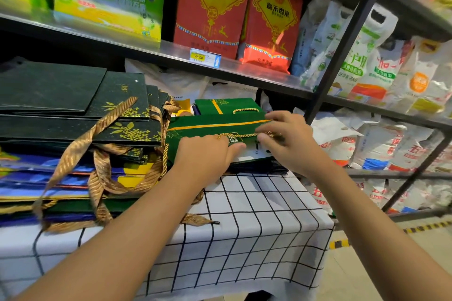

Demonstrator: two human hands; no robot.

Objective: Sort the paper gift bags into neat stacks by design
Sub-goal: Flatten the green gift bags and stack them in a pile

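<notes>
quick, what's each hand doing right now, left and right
Left hand: open, fingers flat, pressing on the green gift bag.
Right hand: fingers at the bag's gold cord handle; grip cannot be told.

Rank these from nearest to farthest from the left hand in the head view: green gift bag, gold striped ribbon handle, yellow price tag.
1. green gift bag, under the left hand.
2. gold striped ribbon handle, to its left on the dark stack.
3. yellow price tag, up on the shelf edge.
</notes>
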